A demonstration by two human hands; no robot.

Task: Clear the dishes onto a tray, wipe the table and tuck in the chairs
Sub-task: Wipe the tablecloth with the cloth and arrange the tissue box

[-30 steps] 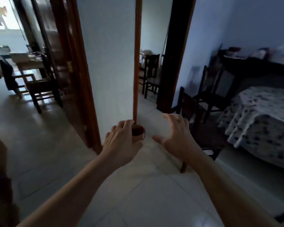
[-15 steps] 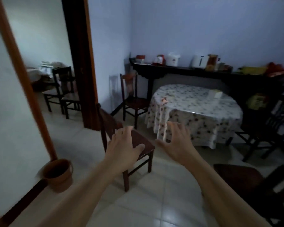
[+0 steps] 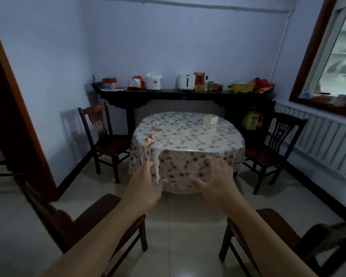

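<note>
A glossy clear plastic sheet over a flower-patterned cloth [image 3: 188, 140] covers the table. The dark chairs [image 3: 106, 134] are polished wood; the pale floor tiles [image 3: 180, 236] shine smooth.

Both hands, left hand [image 3: 146, 188] and right hand [image 3: 218, 180], reach forward empty with fingers spread toward a table [image 3: 188, 140] under a floral cloth. Four wooden chairs stand pulled out around it.

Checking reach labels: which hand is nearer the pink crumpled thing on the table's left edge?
Left. The left hand is just below the pink crumpled thing, short of the table; the right hand is further right.
</note>
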